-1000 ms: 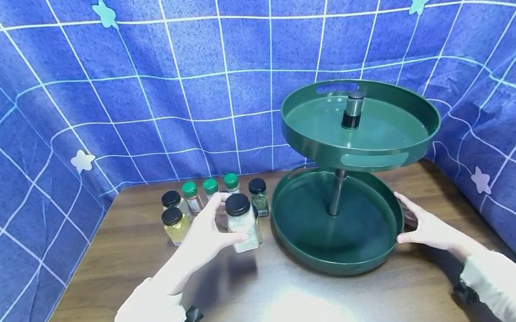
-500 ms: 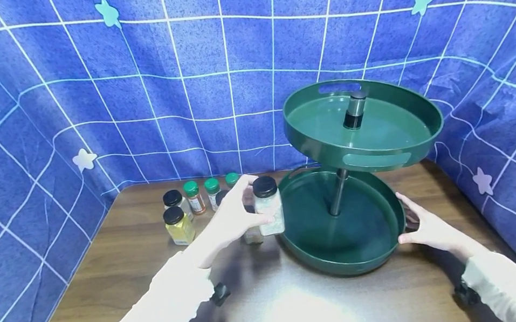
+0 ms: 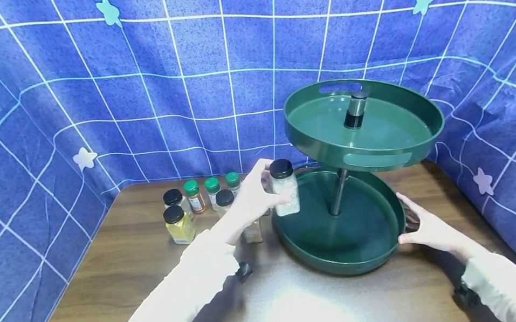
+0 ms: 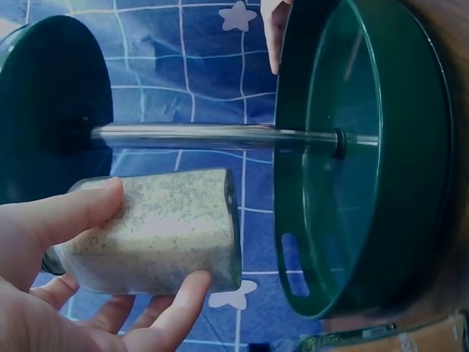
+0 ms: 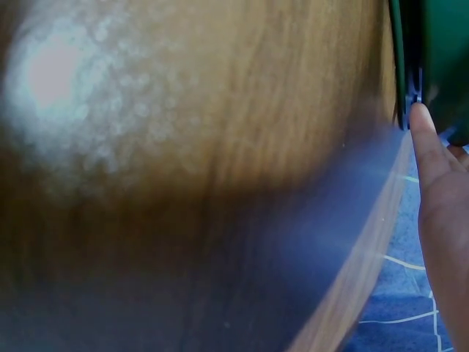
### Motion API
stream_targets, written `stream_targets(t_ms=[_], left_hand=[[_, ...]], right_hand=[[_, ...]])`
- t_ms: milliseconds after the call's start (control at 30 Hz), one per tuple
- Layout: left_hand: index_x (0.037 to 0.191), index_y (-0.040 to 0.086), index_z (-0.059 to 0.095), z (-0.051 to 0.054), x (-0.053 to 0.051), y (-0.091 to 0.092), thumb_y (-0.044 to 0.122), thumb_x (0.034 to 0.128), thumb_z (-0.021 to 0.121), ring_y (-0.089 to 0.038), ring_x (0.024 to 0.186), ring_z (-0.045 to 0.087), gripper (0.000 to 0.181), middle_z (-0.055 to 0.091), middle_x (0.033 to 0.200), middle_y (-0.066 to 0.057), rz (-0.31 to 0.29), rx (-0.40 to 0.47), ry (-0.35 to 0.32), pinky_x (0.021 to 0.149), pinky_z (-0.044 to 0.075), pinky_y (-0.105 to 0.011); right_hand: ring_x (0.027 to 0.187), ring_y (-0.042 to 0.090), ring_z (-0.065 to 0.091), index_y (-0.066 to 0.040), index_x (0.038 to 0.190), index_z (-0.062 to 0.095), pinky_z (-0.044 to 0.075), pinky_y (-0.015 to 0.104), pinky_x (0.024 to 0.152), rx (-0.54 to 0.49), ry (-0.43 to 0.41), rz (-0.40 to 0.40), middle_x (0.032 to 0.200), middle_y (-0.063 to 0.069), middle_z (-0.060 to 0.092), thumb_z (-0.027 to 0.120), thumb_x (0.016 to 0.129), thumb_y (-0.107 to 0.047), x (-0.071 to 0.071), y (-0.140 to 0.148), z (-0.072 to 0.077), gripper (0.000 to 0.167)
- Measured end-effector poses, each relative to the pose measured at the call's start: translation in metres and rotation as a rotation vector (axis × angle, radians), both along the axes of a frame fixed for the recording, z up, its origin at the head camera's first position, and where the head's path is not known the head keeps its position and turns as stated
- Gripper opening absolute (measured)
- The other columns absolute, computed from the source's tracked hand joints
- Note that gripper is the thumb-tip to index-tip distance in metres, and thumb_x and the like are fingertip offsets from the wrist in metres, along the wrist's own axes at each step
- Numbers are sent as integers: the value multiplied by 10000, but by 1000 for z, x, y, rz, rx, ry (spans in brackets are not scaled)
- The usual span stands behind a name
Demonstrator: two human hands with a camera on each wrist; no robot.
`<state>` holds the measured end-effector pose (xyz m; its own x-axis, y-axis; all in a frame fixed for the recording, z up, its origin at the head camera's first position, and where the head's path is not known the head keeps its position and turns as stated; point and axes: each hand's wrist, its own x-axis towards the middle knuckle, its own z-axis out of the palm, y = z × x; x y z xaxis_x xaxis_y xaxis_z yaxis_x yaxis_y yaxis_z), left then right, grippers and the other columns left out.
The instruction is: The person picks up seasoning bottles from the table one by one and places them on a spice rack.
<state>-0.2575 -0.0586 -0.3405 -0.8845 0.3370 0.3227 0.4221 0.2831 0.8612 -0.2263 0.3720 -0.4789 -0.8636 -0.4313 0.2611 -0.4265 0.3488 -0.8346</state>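
A square spice jar (image 3: 285,192) with a black lid and pale, speckled contents is in my left hand (image 3: 255,194), gripped between thumb and fingers. It is held up over the left rim of the lower tray of a green two-tier tray stand (image 3: 345,268). In the left wrist view, the jar (image 4: 157,231) lies between the two tiers near the metal post (image 4: 198,136). My right hand (image 3: 430,228) holds the right edge of the lower tray, thumb and fingers spread along its wall. In the right wrist view, the thumb of the right hand (image 5: 443,198) touches the green rim.
Several spice jars stand left of the stand: a yellow one (image 3: 180,230), an orange-brown one with a green lid (image 3: 197,202), and a tan one (image 3: 253,232) near the lower tray. A blue gridded curtain (image 3: 157,98) surrounds the wooden table (image 3: 117,245).
My left hand has carried the black-lidded jar right and upward, from among the other jars to the lower tray's left rim. The right hand stays on the tray edge.
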Motion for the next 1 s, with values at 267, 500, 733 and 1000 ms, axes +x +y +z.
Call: stream_targets(t_ms=[267,500,733,1000], left_hand=[[1188,142,473,-14,-12,24,-1,659,810,-234,912,628,643,639,1024,-107,102,38,-22,743,522,-326],[1205,106,458,-32,-22,43,68,679,833,-264,945,601,647,617,1058,-116,247,10,40,810,502,-396],[1189,58,474,-46,-32,59,55,632,845,-298,982,586,669,621,1047,-148,396,-32,136,867,471,-440],[1147,64,488,-56,-44,71,46,622,848,-304,961,581,637,630,999,-148,461,-95,165,829,478,-424]], right_hand=[[1205,-129,383,30,1488,61,378,55,906,12,1,-12,1394,429,224,739,708,97,-1,0,0,1036],[1210,-125,376,27,1488,67,374,53,909,17,7,-19,1399,423,222,738,711,95,1,0,0,1029],[1236,-116,359,24,1490,71,368,53,923,21,16,-14,1408,424,189,726,729,95,3,-1,-1,1007],[1246,-128,341,40,1485,67,361,49,928,22,16,-6,1426,403,182,726,726,100,4,-3,3,1007]])
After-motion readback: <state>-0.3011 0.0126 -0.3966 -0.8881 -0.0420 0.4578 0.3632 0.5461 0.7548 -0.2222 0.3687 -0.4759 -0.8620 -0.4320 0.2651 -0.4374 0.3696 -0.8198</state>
